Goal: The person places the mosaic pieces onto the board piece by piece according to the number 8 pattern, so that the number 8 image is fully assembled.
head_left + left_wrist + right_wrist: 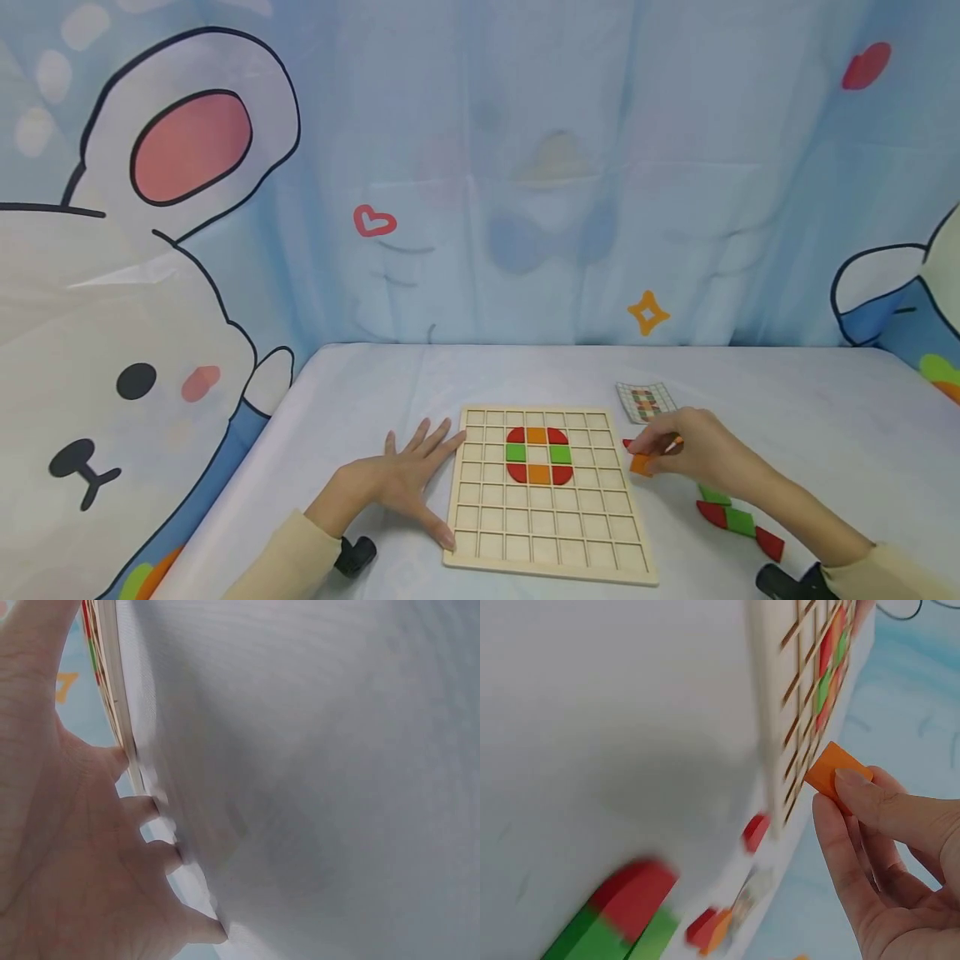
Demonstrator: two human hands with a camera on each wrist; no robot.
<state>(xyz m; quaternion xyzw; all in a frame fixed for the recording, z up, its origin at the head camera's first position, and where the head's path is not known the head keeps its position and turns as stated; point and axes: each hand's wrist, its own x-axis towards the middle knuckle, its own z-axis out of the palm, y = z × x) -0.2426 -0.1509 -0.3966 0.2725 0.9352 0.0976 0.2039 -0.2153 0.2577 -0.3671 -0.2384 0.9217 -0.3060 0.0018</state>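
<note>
My right hand (701,446) pinches an orange square tile (832,769) between thumb and fingers, just off the right edge of a wooden grid board (551,573). Spread wide, my left hand (408,482) lies at the board's left side, with thumb and forefinger at its edge. Set in the upper middle of the grid is a ring of tiles: red rounded corners, an orange tile (537,436) at top and another at bottom, a green tile (516,452) on either side. The cell in the ring's centre is bare.
Behind the right hand lies a small printed card (645,402) with a coloured pattern. Loose red and green tiles (740,522) lie on the white cloth below the right forearm. A red tile (756,832) sits near the board's right edge. A patterned curtain (465,208) hangs behind.
</note>
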